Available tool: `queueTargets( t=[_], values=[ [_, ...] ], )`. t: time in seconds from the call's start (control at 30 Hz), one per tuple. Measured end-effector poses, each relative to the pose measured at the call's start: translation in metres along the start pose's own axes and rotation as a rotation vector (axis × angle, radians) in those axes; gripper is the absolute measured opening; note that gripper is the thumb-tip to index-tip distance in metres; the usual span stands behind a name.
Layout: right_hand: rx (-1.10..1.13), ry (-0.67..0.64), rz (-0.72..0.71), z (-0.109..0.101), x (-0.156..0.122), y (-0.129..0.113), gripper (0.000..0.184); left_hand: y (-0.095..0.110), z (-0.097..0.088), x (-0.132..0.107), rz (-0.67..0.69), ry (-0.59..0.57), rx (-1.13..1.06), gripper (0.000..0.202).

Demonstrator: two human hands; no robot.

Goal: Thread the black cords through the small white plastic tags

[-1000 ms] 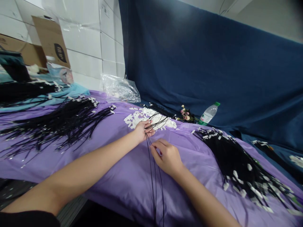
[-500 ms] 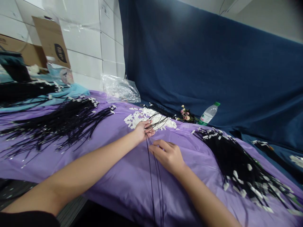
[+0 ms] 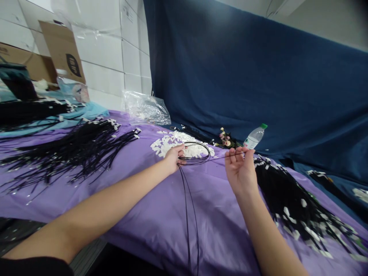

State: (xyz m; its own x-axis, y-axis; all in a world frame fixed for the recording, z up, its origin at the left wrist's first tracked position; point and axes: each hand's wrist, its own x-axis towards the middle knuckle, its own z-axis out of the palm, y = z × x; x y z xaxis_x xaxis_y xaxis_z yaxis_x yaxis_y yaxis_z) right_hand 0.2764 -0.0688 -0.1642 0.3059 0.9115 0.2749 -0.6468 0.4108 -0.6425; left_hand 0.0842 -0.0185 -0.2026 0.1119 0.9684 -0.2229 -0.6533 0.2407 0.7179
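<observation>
My left hand is closed around several thin black cords, just in front of a heap of small white pieces. To its right the cords bow out in a loop over the heap, while loose lengths hang down across the purple cloth. My right hand, palm turned up, pinches one black cord between thumb and fingers. That cord is drawn fairly straight between the two hands.
Bundles of black cords with white ends lie left and right on the purple cloth. Behind are a clear plastic bag, small flowers, a green-capped bottle and a blue curtain.
My right hand has swung right and up from beside the left hand, drawing a cord out. The cords by my left hand now form a rounder loop. My left hand has hardly moved.
</observation>
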Motion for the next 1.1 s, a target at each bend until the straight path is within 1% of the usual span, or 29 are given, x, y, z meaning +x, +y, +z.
queueTargets(
  t=[0.07, 0.13, 0.2, 0.27, 0.33, 0.43, 0.5, 0.57, 0.7, 0.97, 1.1],
  values=[
    [0.062, -0.043, 0.060, 0.001, 0.000, -0.004, 0.040, -0.002, 0.000, 0.001, 0.061, -0.013, 0.081, 0.016],
    [-0.004, -0.137, 0.123, 0.003, -0.006, -0.005, 0.037, -0.004, 0.000, 0.001, 0.122, -0.036, 0.166, 0.018],
    [-0.191, -0.247, 0.160, 0.003, -0.013, 0.000, 0.032, -0.006, 0.000, 0.000, 0.166, -0.061, 0.236, 0.021],
    [-0.430, -0.311, 0.128, 0.001, -0.018, 0.006, 0.027, -0.009, 0.000, 0.000, 0.192, -0.087, 0.285, 0.022],
    [-0.693, -0.337, 0.012, -0.003, -0.021, 0.013, 0.021, -0.011, 0.001, 0.000, 0.209, -0.125, 0.332, 0.023],
    [-1.087, -0.411, -0.306, -0.009, -0.021, 0.019, 0.015, -0.013, 0.001, -0.001, 0.210, -0.196, 0.397, 0.026],
    [-1.243, -0.481, -0.508, -0.011, -0.020, 0.022, 0.015, -0.014, 0.001, -0.002, 0.195, -0.243, 0.412, 0.027],
    [-1.307, -0.521, -0.632, -0.012, -0.020, 0.023, 0.016, -0.015, 0.001, -0.003, 0.178, -0.280, 0.409, 0.028],
    [-1.347, -0.528, -0.731, -0.013, -0.019, 0.026, 0.016, -0.014, 0.002, -0.006, 0.141, -0.327, 0.383, 0.028],
    [-1.345, -0.532, -0.781, -0.014, -0.018, 0.027, 0.014, -0.012, 0.005, -0.012, 0.089, -0.382, 0.359, 0.026],
    [-1.355, -0.527, -0.765, -0.014, -0.018, 0.028, 0.015, -0.012, 0.005, -0.012, 0.088, -0.367, 0.357, 0.022]
  ],
)
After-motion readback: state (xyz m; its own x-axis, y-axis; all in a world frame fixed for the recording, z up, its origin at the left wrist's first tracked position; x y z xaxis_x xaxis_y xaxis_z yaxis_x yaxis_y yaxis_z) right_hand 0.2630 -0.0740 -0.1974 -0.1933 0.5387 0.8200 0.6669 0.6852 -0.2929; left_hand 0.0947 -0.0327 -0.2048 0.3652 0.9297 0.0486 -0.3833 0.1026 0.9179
